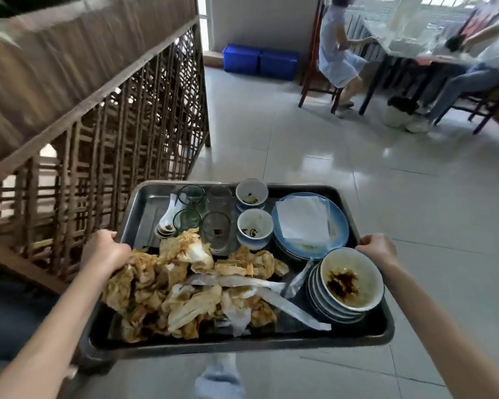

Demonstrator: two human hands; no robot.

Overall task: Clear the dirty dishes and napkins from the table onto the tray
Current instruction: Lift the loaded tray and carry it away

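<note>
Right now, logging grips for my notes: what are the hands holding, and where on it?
The metal tray: left hand grips its left rim, right hand its right rim.

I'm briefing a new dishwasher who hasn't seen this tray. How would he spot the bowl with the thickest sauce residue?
Start at the metal tray the person carries. Go to its near right corner, beside the right hand, where a stack of blue-rimmed bowls leans. It is the top bowl, smeared with dark brown sauce; the two small cups farther back hold only specks.

Head camera looks forward and down, close over the tray point(144, 197).
</note>
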